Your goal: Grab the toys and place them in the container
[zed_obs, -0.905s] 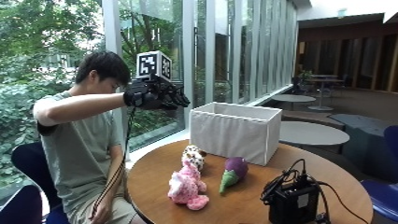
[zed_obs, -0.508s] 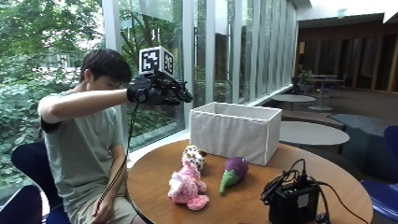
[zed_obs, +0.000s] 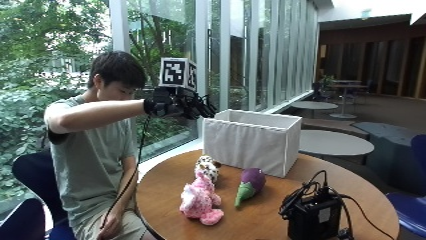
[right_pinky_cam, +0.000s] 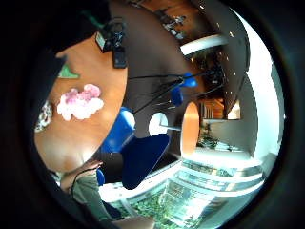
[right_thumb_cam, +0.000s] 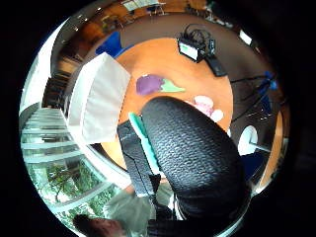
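Toys: pink plush (zed_obs: 200,202), spotted plush (zed_obs: 208,169) and eggplant (zed_obs: 249,185) lie on the round table (zed_obs: 166,200), just before the white container (zed_obs: 253,141). The gloved right hand (zed_obs: 178,106) has moved slightly toward the container, raised, fingers relaxed, grasping nothing. No pickup begun.

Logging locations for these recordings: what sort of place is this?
Probably a cafe or lounge in a public building: round wooden tables repeat along tall glass windows, with more tables and chairs further back.
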A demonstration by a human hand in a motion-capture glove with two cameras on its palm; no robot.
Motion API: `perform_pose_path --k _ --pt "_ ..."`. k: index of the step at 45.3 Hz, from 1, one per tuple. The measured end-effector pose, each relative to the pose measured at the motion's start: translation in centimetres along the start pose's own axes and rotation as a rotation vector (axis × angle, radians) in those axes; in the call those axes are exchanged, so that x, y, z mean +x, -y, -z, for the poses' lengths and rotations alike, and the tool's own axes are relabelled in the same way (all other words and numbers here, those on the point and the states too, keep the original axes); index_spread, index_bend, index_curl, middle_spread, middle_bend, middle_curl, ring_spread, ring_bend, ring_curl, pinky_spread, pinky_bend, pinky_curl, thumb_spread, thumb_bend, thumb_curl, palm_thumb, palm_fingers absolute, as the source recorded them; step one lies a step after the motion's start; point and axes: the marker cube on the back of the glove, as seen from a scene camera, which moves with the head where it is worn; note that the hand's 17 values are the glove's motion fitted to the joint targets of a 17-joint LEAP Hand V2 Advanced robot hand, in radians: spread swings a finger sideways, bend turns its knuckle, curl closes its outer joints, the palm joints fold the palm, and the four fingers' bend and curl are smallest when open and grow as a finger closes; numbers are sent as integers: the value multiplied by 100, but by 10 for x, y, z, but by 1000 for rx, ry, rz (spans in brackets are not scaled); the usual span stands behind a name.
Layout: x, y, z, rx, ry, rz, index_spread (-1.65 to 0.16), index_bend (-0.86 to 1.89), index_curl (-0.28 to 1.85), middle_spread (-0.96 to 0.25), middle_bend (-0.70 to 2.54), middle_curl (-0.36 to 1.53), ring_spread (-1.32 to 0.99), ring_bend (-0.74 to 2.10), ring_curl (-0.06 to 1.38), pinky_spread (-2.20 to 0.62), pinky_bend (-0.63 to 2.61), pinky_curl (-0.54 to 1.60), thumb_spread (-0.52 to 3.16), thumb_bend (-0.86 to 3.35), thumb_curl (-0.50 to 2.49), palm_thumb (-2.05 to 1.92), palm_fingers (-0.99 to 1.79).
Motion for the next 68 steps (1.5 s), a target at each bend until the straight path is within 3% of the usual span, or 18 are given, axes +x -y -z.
perform_pose_path --k 13,26,30,35,38,47,55,59,60,61,62,68 --pt "2 22 -52 -183 167 45 -22 4 17 -7 20 31 -11 42 21 -4 73 33 122 -6 6 -10 -19" --pt "-16 37 -197 -411 136 126 -21 4 14 -1 14 30 -7 37 23 -2 75 34 119 0 16 3 -26" --pt "-1 56 -220 -404 175 63 -20 3 12 -2 14 29 -7 35 23 -1 79 35 119 1 19 9 -27" --pt "-8 63 -233 -335 205 94 -22 8 13 -6 16 29 -9 36 24 0 88 38 121 6 24 20 -10" --pt "-25 59 -240 -304 187 171 -23 13 13 -11 35 34 -15 45 25 -3 84 36 124 9 27 28 23" --pt "-41 70 -247 -204 196 126 -24 20 17 -23 66 45 -27 64 31 -10 65 30 129 14 34 41 55" --pt "-20 97 -219 -226 210 8 -29 22 18 -29 94 58 -38 96 41 -24 63 30 115 23 48 64 104" --pt "-41 87 -202 -199 120 79 -33 27 20 -30 103 65 -41 103 47 -29 63 33 107 25 53 70 108" --pt "-43 85 -193 -185 117 90 -33 29 22 -35 81 59 -42 107 49 -30 72 36 109 29 55 76 88" --pt "-44 84 -182 -169 122 94 -34 34 24 -32 103 69 -42 108 51 -31 66 35 103 26 56 73 109" --pt "-43 84 -170 -150 131 94 -36 38 24 -32 106 68 -43 107 51 -32 65 34 101 26 57 73 113" --pt "-42 80 -101 -53 164 131 -40 56 32 -30 114 75 -43 111 55 -35 67 37 86 25 65 73 113"
